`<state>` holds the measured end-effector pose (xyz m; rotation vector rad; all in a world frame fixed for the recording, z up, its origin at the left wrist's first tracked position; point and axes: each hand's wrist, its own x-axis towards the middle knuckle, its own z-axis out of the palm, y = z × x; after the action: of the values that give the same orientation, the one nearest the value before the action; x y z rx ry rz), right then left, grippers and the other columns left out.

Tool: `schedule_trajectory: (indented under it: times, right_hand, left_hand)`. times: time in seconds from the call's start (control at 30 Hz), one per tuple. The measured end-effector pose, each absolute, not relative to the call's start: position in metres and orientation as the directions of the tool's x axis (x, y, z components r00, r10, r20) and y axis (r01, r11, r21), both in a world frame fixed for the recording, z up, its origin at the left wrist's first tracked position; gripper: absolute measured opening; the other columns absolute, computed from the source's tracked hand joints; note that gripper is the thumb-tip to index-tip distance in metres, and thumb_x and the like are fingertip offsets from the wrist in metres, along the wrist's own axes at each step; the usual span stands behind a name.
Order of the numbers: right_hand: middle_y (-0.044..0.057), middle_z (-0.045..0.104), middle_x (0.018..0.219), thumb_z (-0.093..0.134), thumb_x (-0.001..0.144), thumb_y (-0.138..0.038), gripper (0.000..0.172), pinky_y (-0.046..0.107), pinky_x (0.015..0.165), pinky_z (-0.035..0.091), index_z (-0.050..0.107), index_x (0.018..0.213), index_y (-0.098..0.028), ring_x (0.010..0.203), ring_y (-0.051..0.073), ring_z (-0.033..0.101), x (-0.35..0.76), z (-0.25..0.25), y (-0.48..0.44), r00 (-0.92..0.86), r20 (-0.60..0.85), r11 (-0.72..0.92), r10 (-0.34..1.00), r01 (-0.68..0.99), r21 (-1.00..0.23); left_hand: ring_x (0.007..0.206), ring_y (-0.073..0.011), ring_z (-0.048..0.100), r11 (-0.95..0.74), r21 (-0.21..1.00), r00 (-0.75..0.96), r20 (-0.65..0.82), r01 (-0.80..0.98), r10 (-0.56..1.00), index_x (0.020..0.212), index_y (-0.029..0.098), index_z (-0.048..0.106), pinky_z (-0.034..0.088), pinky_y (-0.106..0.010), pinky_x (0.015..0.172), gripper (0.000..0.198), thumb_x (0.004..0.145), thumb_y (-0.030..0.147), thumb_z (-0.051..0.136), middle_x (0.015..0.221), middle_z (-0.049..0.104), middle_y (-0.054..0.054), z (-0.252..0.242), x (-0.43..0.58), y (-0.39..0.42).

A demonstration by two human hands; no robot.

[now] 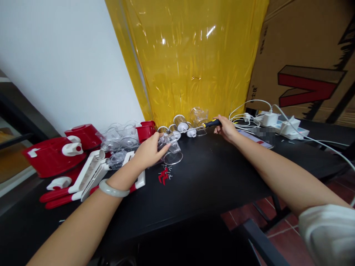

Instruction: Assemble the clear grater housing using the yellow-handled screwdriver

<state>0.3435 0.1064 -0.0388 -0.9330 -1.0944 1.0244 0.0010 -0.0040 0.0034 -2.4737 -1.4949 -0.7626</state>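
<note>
My left hand (149,150) is closed around a clear plastic housing (174,146), whose round rim faces down toward the black table (205,184). In my right hand (226,129) is a screwdriver (212,123) with a black and yellow handle, its long metal shaft pointing left toward my left hand. Whether its tip touches the clear housing I cannot tell. Behind the shaft lie several metal grater drums (181,122) with white ends. Another clear plastic housing (198,117) stands near the yellow sheet. Small red pieces and screws (164,176) lie just in front of my left hand.
Red plastic bodies (55,155), clear housings (122,135) and red-and-white handles (85,177) crowd the left side. A red part (146,130) sits behind my left hand. At right are a phone (255,139), white cables and a power strip (294,129). A yellow sheet (194,55) hangs behind.
</note>
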Motion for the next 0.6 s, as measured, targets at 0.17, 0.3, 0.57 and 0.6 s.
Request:
schedule_trajectory:
  times: [0.17, 0.3, 0.57, 0.6]
  right_hand:
    - [-0.003, 0.056, 0.053, 0.034, 0.1, -0.052, 0.039, 0.022, 0.044, 0.044, 0.056, 0.103, -0.021, 0.043, 0.015, 0.06, 0.3406, -0.0342, 0.1013, 0.143, 0.147, 0.18, 0.979, -0.253, -0.95]
    - [-0.001, 0.065, 0.066, 0.039, 0.098, -0.035, 0.023, 0.02, 0.044, 0.045, 0.055, 0.108, -0.021, 0.048, 0.013, 0.064, 0.34, -0.0318, 0.0983, 0.143, 0.138, 0.175, 0.98, -0.286, -0.942]
    - [-0.005, 0.051, 0.049, 0.038, 0.097, -0.06, 0.048, 0.02, 0.038, 0.036, 0.06, 0.108, -0.019, 0.034, 0.011, 0.047, 0.3458, -0.0395, 0.1074, 0.14, 0.215, 0.238, 0.967, -0.178, -0.955]
    - [-0.003, 0.056, 0.054, 0.034, 0.099, -0.055, 0.045, 0.021, 0.04, 0.04, 0.059, 0.109, -0.02, 0.037, 0.012, 0.053, 0.345, -0.0382, 0.1063, 0.134, 0.189, 0.215, 0.973, -0.208, -0.954]
  left_hand:
    - [0.116, -0.0368, 0.067, -0.489, 0.13, 0.373, 0.49, 0.862, 0.788, 0.122, 0.016, 0.05, 0.054, -0.051, 0.095, 0.048, 0.095, 0.056, 0.049, 0.127, 0.068, -0.021, 0.0042, 0.002, -0.005]
    - [0.114, -0.0367, 0.068, -0.483, 0.13, 0.368, 0.487, 0.866, 0.792, 0.123, 0.016, 0.051, 0.054, -0.051, 0.094, 0.05, 0.095, 0.057, 0.049, 0.127, 0.068, -0.02, 0.0048, 0.0029, -0.006]
    - [0.114, -0.0362, 0.068, -0.488, 0.128, 0.372, 0.492, 0.863, 0.787, 0.123, 0.015, 0.051, 0.054, -0.051, 0.095, 0.049, 0.095, 0.056, 0.05, 0.126, 0.068, -0.02, 0.0027, 0.0011, -0.0042]
    - [0.114, -0.0359, 0.068, -0.488, 0.128, 0.371, 0.493, 0.864, 0.787, 0.123, 0.015, 0.051, 0.055, -0.05, 0.094, 0.05, 0.095, 0.056, 0.05, 0.126, 0.068, -0.02, 0.0027, 0.001, -0.0041]
